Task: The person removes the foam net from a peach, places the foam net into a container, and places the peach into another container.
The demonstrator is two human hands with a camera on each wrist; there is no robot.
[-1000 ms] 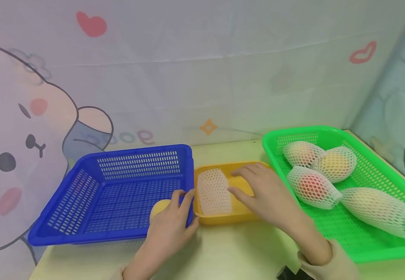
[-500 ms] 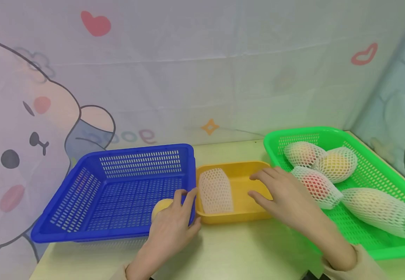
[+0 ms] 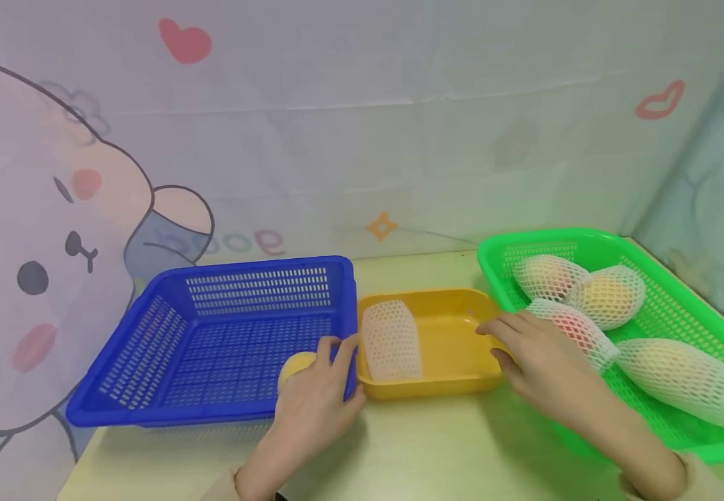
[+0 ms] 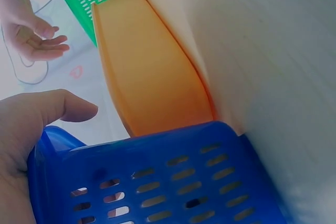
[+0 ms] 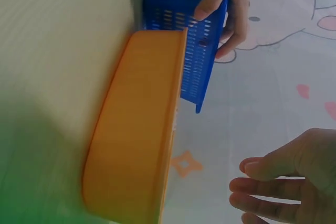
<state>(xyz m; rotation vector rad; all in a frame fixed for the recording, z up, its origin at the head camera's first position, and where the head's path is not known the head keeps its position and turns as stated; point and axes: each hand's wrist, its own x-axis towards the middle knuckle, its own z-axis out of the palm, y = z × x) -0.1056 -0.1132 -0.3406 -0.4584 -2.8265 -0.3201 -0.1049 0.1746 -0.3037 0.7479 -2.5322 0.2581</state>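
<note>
My left hand [image 3: 314,400] grips the right rim of a blue basket [image 3: 211,417], its thumb outside the wall and its fingers over the inner side. Partly hidden behind that hand, a smooth yellow round thing [image 3: 297,363] lies in the basket; its kind cannot be made out. An orange-yellow tray [image 3: 455,341] stands against the blue basket, with a white foam net sleeve [image 3: 391,341] lying flat at its left end. Over the tray's right end and the edge of a green basket [image 3: 631,438] hovers my right hand [image 3: 546,365], fingers loosely bent and holding nothing.
Several fruits in white foam nets lie in the green basket, among them a reddish one [image 3: 574,330], a yellow one [image 3: 608,296] and a long-sleeved one [image 3: 681,376]. A printed cloth [image 3: 430,153] hangs behind the pale table [image 3: 424,445].
My right hand has drawn back rightward from over the middle of the tray to its right end. My left hand keeps its place on the blue basket; the view has shifted slightly.
</note>
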